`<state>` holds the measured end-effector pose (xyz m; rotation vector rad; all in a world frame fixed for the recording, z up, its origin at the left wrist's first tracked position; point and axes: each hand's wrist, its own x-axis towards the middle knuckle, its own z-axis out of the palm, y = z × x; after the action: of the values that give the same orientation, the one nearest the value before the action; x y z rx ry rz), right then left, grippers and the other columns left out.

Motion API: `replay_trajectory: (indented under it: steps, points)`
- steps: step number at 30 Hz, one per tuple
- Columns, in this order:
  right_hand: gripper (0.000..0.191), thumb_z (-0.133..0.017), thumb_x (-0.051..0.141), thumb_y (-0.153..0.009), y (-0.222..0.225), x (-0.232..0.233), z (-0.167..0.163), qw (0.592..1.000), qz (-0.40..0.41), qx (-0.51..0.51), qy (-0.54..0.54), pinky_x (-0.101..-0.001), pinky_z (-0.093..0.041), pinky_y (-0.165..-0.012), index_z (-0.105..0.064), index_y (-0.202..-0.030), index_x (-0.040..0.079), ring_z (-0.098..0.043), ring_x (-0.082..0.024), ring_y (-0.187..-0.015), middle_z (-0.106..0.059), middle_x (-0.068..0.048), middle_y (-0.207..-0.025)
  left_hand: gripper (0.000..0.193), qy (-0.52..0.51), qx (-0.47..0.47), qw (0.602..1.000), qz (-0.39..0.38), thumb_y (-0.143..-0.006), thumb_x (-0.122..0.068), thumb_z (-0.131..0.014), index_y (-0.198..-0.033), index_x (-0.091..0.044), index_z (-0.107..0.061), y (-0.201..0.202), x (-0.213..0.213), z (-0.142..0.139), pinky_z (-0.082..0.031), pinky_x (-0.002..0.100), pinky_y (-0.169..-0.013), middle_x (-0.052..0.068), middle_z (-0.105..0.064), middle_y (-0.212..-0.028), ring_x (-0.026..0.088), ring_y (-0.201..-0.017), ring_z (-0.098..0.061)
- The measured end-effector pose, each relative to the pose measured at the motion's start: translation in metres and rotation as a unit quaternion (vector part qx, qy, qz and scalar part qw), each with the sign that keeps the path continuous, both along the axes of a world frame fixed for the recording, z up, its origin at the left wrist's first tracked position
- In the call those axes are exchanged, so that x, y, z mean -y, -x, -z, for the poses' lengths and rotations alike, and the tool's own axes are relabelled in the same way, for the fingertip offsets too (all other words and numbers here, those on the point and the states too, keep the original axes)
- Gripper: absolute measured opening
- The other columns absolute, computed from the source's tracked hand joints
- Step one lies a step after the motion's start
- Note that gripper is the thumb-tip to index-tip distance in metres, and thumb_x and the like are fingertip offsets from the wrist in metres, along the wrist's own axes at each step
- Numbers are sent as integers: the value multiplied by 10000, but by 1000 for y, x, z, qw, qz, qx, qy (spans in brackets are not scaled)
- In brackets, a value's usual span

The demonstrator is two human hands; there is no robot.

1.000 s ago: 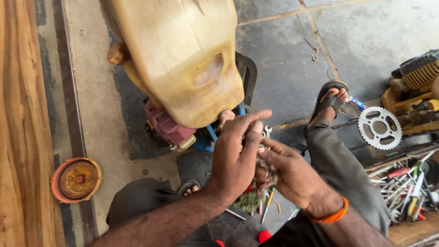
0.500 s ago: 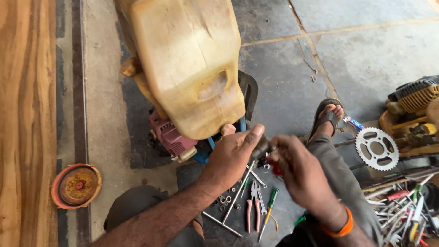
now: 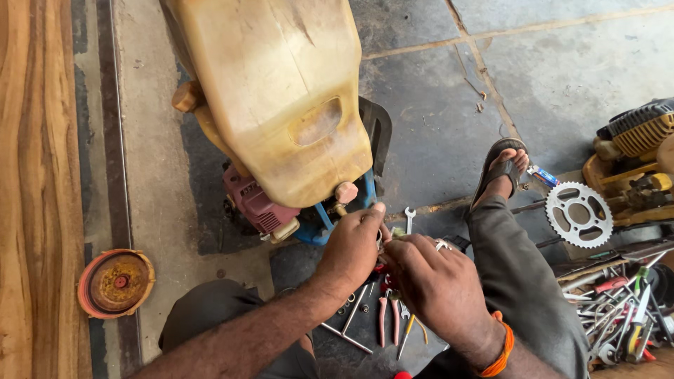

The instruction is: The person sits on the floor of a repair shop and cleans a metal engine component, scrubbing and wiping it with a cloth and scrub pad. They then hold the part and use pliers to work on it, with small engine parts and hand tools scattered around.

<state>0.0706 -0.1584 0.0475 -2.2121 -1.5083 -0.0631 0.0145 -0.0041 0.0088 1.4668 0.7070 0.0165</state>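
My left hand (image 3: 353, 251) and my right hand (image 3: 430, 286) meet just below a large yellowed plastic tank (image 3: 281, 91) that sits on a pink engine (image 3: 253, 203) with a blue frame (image 3: 319, 224). Both sets of fingertips pinch a small metal part (image 3: 381, 241), mostly hidden between them, close under the tank's pink cap (image 3: 345, 191). My right wrist wears an orange band. Red-handled pliers (image 3: 385, 316) and loose steel rods lie on the dark mat beneath my hands.
A small spanner (image 3: 410, 219) lies beside my sandalled foot (image 3: 502, 172). A toothed sprocket (image 3: 578, 214), a yellow engine (image 3: 639, 154) and a pile of hand tools (image 3: 625, 309) are at the right. A rusty round disc (image 3: 116, 283) lies left, beside a wooden plank (image 3: 35, 175).
My hands have dropped from nearer the camera toward the tank's underside. The dark-handled tool seen in my left hand half a second ago no longer shows.
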Motion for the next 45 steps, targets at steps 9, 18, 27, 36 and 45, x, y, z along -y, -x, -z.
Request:
replay_trajectory:
  steps: [9, 18, 27, 36, 45]
  points:
    - [146, -679, 154, -985, 1, -2, 18, 877, 78, -463, -97, -265, -476, -561, -620, -982, 20, -566, -62, -658, -629, -1, -741, 470, -96, 51, 994, -33, -1038, -395, -429, -812, -24, -609, 3, 9, -17, -522, 399, -641, 65, -640, -669, 215, -655, -660]
    - [169, -673, 201, -951, -3, -5, 22, 680, 178, -699, -126, -246, -329, -444, -597, -929, 51, -455, -83, -497, -576, -17, -652, 447, -78, 134, 984, -85, -1074, -348, -412, -803, -23, -555, 2, 12, -23, -507, 361, -649, 62, -580, -690, 190, -656, -591]
    - [195, -598, 220, -1020, -23, 3, 18, 408, 59, -910, -50, -256, -337, -493, -610, -1007, 25, -411, -87, -538, -547, -24, -725, 410, -164, 258, 949, -73, -1124, -322, -384, -866, -32, -518, 10, 16, -32, -470, 356, -672, 54, -526, -765, 173, -710, -537]
    - [437, -590, 123, -1000, -25, 0, 13, 495, 65, -856, -135, -301, -516, -688, -550, -1425, 31, -612, -161, -786, -643, -66, -994, 510, -129, 310, 942, -9, -1140, -311, -294, -1517, 17, -392, 11, 10, -28, -422, 390, -1135, 186, -564, -1404, 271, -1347, -539]
    - [487, -619, 103, -984, -29, -2, -13, 862, 49, -491, -117, -263, -549, -892, -504, -1445, -3, -652, -107, -1075, -701, -60, -1196, 532, 36, 222, 971, 74, -1068, -241, -345, -1512, 35, -444, 10, -4, -14, -366, 325, -1186, 167, -538, -1529, 217, -1435, -492]
